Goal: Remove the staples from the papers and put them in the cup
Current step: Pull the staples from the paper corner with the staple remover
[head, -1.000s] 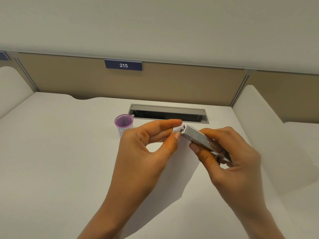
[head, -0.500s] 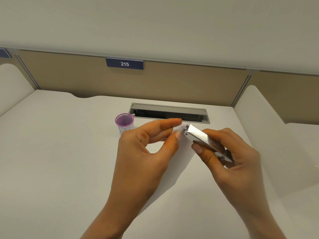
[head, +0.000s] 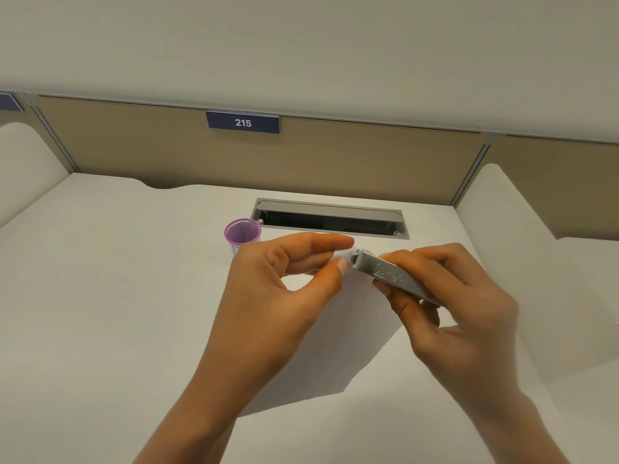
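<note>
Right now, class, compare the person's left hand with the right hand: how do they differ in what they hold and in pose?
The left hand pinches a corner of the papers between thumb and fingers; the right hand grips a silver staple remover. The left hand partly hides the purple cup; the right hand is clear of it. Both hands meet at that corner, where the staple remover's tip sits.

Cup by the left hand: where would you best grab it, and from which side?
Probably round its wall, just under the purple rim, coming from the left: the cup stands upright and round, the left hand covers its near right side, and the slot lies close behind.
</note>
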Demonstrator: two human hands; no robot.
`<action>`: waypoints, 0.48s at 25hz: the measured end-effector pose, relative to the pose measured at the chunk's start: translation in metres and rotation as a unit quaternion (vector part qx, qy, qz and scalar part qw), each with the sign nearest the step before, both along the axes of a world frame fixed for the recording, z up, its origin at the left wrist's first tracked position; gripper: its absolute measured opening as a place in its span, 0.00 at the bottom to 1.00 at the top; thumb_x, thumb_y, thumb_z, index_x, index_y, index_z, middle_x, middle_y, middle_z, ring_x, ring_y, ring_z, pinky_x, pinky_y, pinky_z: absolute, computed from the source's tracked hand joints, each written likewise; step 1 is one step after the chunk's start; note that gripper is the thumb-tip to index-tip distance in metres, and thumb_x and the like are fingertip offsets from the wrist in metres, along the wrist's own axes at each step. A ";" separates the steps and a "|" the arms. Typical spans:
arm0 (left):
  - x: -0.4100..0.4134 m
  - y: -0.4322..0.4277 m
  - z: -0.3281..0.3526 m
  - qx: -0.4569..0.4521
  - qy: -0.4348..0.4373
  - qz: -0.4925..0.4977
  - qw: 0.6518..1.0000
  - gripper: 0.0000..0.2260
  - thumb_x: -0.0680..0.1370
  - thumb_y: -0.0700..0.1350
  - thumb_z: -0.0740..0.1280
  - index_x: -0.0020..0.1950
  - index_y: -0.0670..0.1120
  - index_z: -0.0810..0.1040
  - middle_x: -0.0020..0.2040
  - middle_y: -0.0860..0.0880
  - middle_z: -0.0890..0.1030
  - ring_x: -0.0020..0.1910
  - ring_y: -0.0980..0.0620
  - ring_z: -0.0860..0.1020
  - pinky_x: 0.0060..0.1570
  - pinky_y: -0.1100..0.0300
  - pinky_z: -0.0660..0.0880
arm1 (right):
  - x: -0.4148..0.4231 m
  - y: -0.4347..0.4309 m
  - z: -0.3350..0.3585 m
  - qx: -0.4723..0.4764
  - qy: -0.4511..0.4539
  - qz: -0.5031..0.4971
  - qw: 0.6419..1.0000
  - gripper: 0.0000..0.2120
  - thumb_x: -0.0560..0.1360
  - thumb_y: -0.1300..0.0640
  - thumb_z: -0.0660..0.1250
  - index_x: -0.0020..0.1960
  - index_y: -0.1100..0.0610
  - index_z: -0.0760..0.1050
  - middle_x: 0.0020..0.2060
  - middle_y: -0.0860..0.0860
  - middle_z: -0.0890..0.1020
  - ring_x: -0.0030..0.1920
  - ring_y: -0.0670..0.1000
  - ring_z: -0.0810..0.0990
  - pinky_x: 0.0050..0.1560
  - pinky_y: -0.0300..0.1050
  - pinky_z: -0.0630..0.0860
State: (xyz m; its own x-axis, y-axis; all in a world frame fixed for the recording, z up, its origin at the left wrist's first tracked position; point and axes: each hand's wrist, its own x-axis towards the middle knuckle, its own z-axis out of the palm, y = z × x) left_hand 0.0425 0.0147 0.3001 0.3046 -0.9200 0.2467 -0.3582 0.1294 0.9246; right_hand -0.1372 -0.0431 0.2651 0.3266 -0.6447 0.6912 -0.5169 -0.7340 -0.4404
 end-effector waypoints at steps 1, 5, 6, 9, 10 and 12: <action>0.001 0.000 0.001 0.005 -0.006 -0.004 1.000 0.08 0.72 0.49 0.72 0.51 0.58 0.85 0.43 0.68 0.83 0.48 0.73 0.79 0.42 0.83 0.69 | -0.001 -0.001 0.000 -0.003 0.006 0.002 1.000 0.13 0.71 0.56 0.72 0.53 0.60 0.83 0.44 0.53 0.81 0.40 0.45 0.75 0.41 0.22 0.69; 0.005 -0.002 0.004 0.033 -0.015 -0.020 0.999 0.07 0.73 0.50 0.72 0.50 0.58 0.85 0.42 0.66 0.84 0.48 0.72 0.79 0.40 0.83 0.70 | -0.002 -0.004 -0.001 -0.003 0.021 0.014 1.000 0.13 0.70 0.57 0.72 0.53 0.61 0.83 0.44 0.54 0.82 0.40 0.47 0.76 0.43 0.21 0.68; 0.006 -0.002 0.005 0.040 -0.016 -0.027 0.999 0.07 0.73 0.50 0.72 0.49 0.58 0.85 0.42 0.65 0.84 0.48 0.71 0.79 0.40 0.83 0.70 | -0.003 -0.006 -0.002 -0.003 0.025 0.017 1.000 0.14 0.70 0.57 0.72 0.53 0.61 0.83 0.45 0.54 0.82 0.40 0.47 0.76 0.43 0.21 0.68; 0.009 -0.003 0.007 0.065 -0.012 -0.045 0.997 0.06 0.73 0.50 0.71 0.49 0.58 0.85 0.40 0.65 0.84 0.45 0.72 0.80 0.37 0.82 0.71 | -0.004 -0.009 -0.002 -0.007 0.037 0.028 0.999 0.13 0.71 0.56 0.71 0.53 0.60 0.83 0.45 0.54 0.82 0.40 0.46 0.74 0.45 0.21 0.68; 0.011 -0.004 0.008 0.072 -0.007 -0.050 0.996 0.06 0.73 0.51 0.71 0.48 0.58 0.85 0.40 0.66 0.84 0.44 0.71 0.80 0.37 0.80 0.72 | -0.005 -0.011 -0.002 -0.010 0.039 0.033 0.999 0.13 0.71 0.56 0.71 0.53 0.60 0.83 0.45 0.54 0.82 0.41 0.46 0.74 0.45 0.21 0.68; 0.013 -0.004 0.008 0.083 0.003 -0.062 0.995 0.06 0.73 0.51 0.71 0.47 0.60 0.85 0.40 0.64 0.85 0.44 0.67 0.82 0.40 0.75 0.77 | -0.006 -0.012 -0.002 -0.017 0.039 0.041 0.998 0.14 0.71 0.55 0.69 0.54 0.60 0.83 0.45 0.54 0.82 0.42 0.47 0.77 0.46 0.23 0.71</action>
State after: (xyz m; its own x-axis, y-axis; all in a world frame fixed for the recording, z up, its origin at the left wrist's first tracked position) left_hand 0.0550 0.0106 0.3085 0.1874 -0.9785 0.0859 -0.3439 0.0166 0.9389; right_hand -0.1430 -0.0556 0.2627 0.4305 -0.5898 0.6833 -0.4857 -0.7894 -0.3754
